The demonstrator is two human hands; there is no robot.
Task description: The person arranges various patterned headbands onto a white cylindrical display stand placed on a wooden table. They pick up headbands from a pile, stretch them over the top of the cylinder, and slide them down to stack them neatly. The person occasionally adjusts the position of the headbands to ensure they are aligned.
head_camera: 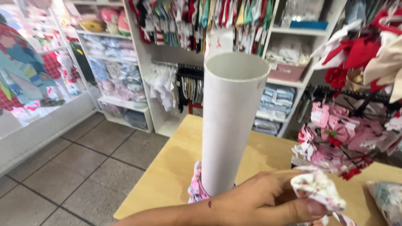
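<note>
My left hand [264,200] reaches in from the bottom left across a light wooden table [176,167]. Its thumb and fingers pinch a small white floral fabric scrunchie [318,190]. Just left of the hand a tall white tube [228,125] stands upright on the table, its open top toward me. A pink patterned scrunchie [196,188] sits around the tube's base, partly hidden by my wrist. My right hand is out of view.
A rack of pink and red hair accessories [339,142] hangs at the right, above the table. Another pale fabric piece [387,201] lies at the table's right edge. Shelves of folded clothes [121,83] line the back wall. Grey tile floor [71,167] lies to the left.
</note>
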